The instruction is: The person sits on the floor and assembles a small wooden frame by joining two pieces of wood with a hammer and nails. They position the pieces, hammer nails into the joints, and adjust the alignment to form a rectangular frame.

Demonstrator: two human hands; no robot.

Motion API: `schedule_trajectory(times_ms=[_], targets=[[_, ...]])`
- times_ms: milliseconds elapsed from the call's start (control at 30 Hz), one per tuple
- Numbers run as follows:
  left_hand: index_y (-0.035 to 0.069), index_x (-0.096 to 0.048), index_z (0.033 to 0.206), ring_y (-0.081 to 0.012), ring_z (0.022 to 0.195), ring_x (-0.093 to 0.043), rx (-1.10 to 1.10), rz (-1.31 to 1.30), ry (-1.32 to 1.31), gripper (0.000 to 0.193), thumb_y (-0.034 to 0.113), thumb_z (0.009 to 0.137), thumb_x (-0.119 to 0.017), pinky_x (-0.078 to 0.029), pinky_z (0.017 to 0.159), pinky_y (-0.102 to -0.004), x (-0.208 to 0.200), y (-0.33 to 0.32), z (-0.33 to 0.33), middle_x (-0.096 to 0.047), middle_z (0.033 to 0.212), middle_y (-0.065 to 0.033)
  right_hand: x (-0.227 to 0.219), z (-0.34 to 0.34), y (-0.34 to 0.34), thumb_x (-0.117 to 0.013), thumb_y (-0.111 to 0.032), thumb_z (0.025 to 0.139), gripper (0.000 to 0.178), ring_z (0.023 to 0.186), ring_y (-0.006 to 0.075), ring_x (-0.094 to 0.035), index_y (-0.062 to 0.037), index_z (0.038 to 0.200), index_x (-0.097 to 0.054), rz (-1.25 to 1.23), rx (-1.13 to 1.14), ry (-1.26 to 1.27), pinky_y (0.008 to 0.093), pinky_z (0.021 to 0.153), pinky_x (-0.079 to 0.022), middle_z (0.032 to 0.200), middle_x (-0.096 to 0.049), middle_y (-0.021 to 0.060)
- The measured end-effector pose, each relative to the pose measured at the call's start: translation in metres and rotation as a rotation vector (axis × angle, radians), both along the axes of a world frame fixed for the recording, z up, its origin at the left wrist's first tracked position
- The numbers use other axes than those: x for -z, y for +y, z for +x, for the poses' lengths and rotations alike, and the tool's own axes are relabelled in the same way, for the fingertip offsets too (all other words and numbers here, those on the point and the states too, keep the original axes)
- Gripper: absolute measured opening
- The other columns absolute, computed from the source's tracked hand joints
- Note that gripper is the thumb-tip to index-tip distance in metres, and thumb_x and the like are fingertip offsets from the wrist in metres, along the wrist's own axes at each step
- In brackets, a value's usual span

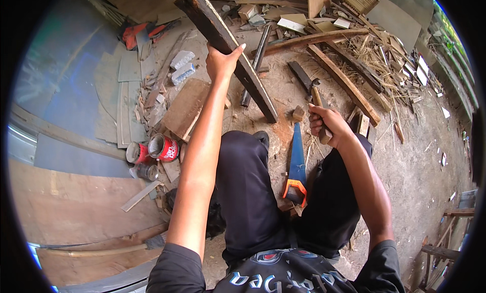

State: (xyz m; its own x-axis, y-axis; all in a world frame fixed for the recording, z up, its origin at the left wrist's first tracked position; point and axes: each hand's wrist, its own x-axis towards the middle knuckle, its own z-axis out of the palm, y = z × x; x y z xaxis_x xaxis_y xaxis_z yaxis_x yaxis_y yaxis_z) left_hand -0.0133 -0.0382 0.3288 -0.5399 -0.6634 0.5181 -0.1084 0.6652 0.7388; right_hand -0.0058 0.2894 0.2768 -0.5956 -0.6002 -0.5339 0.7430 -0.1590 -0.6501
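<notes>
Both hands are gripping: the left hand is clasping a dark plank beyond the saw, and the right hand is wrapping round the handle of a hammer right of its blade. Positioning the plank for striking seems to be the step; the next move would be calling for steady support. The plank's far end is running out of view; the hammer's head is blending into dark wood beyond the saw; plank-to-floor contact is staying unclear.

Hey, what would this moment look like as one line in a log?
left hand: gripping dark wooden beam | right hand: holding hammer | blue saw with orange handle: lying unheld
</notes>
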Motion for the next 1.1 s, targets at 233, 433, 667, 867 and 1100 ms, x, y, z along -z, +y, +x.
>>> schedule_trajectory(times_ms=[233,433,667,867,1100], targets=[[0.003,-0.059,0.119,-0.0201,0.102,-0.065,0.458,0.444,0.317,0.055,0.005,0.071,-0.083,-0.049,0.096,-0.0322,0.032,-0.035,-0.008,-0.069,0.11,-0.0091,-0.001,0.006,-0.006,-0.061,-0.031,0.102,0.029,0.053,0.0042,-0.037,-0.0066,0.092,-0.051,0.009,-0.031,-0.001,0.0209,0.045,-0.032,0.07,-0.041,-0.0046],[0.0,-0.052,0.134,-0.0335,0.131,-0.052,1.031,0.856,0.227,0.083,0.002,0.052,-0.06,-0.034,0.119,-0.0435,0.03,-0.059,0.022,-0.059,0.133,-0.0175,0.005,0.001,-0.005,-0.06,-0.027,0.102,0.027,0.054,0.0046,-0.038,-0.0068,0.088,-0.049,-0.062,0.078,-0.051,0.0209,0.045,-0.034,0.069,-0.042,-0.0039],[-0.004,-0.059,0.124,-0.0383,0.126,-0.053,0.966,1.129,0.416,0.077,0.007,0.048,-0.055,-0.023,0.122,-0.0615,0.065,-0.121,0.036,-0.062,0.126,-0.0191,0.009,-0.005,-0.01,-0.058,-0.025,0.103,0.027,0.055,0.0048,-0.039,-0.0056,0.088,-0.048,-0.134,0.133,-0.091,0.02,0.046,-0.036,0.069,-0.042,-0.004],[-0.002,-0.059,0.128,-0.0349,0.125,-0.054,0.973,1.209,0.459,0.075,0.004,0.053,-0.054,-0.034,0.117,-0.0477,0.07,-0.126,0.044,-0.063,0.126,-0.0163,0.008,-0.007,-0.006,-0.057,-0.025,0.104,0.026,0.055,0.0039,-0.039,-0.0063,0.087,-0.049,-0.132,0.104,-0.08,0.0199,0.047,-0.036,0.069,-0.041,-0.0053],[-0.001,-0.058,0.124,-0.0255,0.115,-0.059,0.558,0.887,0.482,0.056,-0.005,0.069,-0.063,-0.043,0.107,-0.0374,0.063,-0.12,0.03,-0.063,0.121,-0.0084,0.012,-0.008,-0.01,-0.057,-0.024,0.104,0.025,0.055,0.0035,-0.04,-0.0054,0.089,-0.048,-0.124,0.106,-0.1,0.0191,0.047,-0.036,0.07,-0.042,-0.0045]])
